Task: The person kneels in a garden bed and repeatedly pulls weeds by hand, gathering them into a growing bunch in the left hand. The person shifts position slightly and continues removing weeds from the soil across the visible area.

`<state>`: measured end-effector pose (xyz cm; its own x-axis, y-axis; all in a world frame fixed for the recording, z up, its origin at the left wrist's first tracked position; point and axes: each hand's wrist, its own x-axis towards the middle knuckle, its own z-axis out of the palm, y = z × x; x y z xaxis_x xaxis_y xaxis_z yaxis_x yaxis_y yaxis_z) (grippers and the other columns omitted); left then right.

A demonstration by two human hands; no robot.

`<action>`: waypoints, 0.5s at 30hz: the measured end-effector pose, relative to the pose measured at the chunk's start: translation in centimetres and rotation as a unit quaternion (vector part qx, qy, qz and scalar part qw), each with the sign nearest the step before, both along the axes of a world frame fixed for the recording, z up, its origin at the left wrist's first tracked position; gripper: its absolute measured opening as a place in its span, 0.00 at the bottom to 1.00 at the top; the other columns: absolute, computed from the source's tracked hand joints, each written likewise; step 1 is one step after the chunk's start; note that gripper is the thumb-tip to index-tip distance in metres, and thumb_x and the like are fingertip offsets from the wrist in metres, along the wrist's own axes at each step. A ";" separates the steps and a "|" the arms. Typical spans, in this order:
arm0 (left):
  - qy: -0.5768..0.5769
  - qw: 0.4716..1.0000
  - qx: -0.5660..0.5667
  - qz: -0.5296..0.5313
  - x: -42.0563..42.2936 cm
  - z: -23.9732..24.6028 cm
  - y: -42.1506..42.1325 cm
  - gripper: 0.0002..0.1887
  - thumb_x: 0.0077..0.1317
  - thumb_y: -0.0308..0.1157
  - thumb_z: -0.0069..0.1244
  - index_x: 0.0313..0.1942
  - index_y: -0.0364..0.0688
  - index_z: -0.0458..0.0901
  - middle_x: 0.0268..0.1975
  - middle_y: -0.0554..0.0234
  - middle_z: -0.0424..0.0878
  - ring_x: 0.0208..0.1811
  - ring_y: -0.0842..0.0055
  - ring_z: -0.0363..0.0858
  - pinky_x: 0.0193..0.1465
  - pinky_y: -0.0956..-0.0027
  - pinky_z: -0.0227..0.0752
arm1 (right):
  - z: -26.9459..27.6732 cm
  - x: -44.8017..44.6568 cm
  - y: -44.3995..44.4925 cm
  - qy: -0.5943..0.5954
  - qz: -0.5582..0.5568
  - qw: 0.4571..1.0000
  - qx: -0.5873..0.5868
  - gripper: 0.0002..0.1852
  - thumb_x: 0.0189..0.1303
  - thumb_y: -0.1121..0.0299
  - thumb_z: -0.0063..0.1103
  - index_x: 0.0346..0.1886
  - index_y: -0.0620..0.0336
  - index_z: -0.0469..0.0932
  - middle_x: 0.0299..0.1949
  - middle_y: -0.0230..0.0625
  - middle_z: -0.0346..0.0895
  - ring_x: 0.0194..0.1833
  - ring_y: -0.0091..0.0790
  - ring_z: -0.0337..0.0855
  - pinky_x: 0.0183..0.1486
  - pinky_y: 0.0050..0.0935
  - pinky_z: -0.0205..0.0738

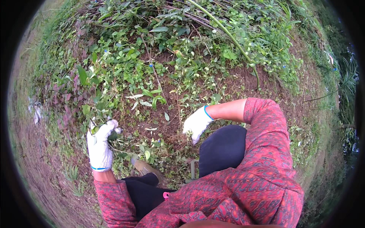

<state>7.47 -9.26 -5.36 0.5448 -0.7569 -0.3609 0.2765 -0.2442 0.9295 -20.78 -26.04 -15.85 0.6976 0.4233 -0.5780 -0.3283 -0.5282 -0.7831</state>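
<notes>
My left hand [99, 145], in a white knit glove with a blue cuff edge, is closed around green leafy stems [112, 135]. Some leaves stick out above the fist, and a thin stem trails down to the right. My right hand [196, 124], gloved the same way, reaches down to the ground beside my dark-trousered knee [223, 146]. Its fingertips point at a tangle of brownish roots and weeds [177, 139]; whether they grip any is hidden. Between the hands lies reddish-brown soil [154, 118] with loose leaves and small weeds.
Dense low weeds [128, 51] spread ahead, with a few small blue flowers [150, 65]. A thick green stalk [233, 41] arches down to the soil at upper right. My brown shoe [148, 168] stands among plants. Pale litter [37, 112] lies far left.
</notes>
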 end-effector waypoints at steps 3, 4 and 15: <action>0.007 1.000 0.000 -0.006 0.0 0.0 -0.1 0.11 0.64 0.29 0.56 0.45 0.34 0.80 0.36 0.60 0.86 0.34 0.76 0.83 0.39 0.70 0.79 | -1.0 0.0 -0.4 0.012 0.049 0.979 -0.196 0.24 0.50 0.56 0.65 0.48 0.61 0.81 0.42 0.51 0.83 0.44 0.54 0.83 0.46 0.48 0.76; 0.010 1.000 0.001 -0.007 -0.1 0.2 -0.4 0.11 0.64 0.28 0.56 0.45 0.34 0.80 0.36 0.60 0.86 0.34 0.76 0.83 0.40 0.70 0.79 | -1.0 0.3 -0.2 0.010 0.086 0.975 -0.205 0.25 0.49 0.56 0.65 0.48 0.61 0.81 0.42 0.52 0.83 0.44 0.55 0.83 0.47 0.48 0.76; -0.002 1.000 0.001 0.001 0.1 0.3 0.0 0.12 0.64 0.29 0.56 0.45 0.34 0.80 0.37 0.58 0.86 0.34 0.75 0.83 0.41 0.68 0.80 | 2.3 3.8 -4.6 -0.102 -0.149 0.918 -0.352 0.24 0.51 0.54 0.65 0.48 0.60 0.78 0.41 0.49 0.82 0.45 0.53 0.83 0.46 0.48 0.77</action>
<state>7.56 -9.22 -5.01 0.5472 -0.7554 -0.3604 0.2727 -0.2462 0.9301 -16.99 -30.65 -13.52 0.8460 -0.2330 -0.4795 -0.4249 -0.8379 -0.3426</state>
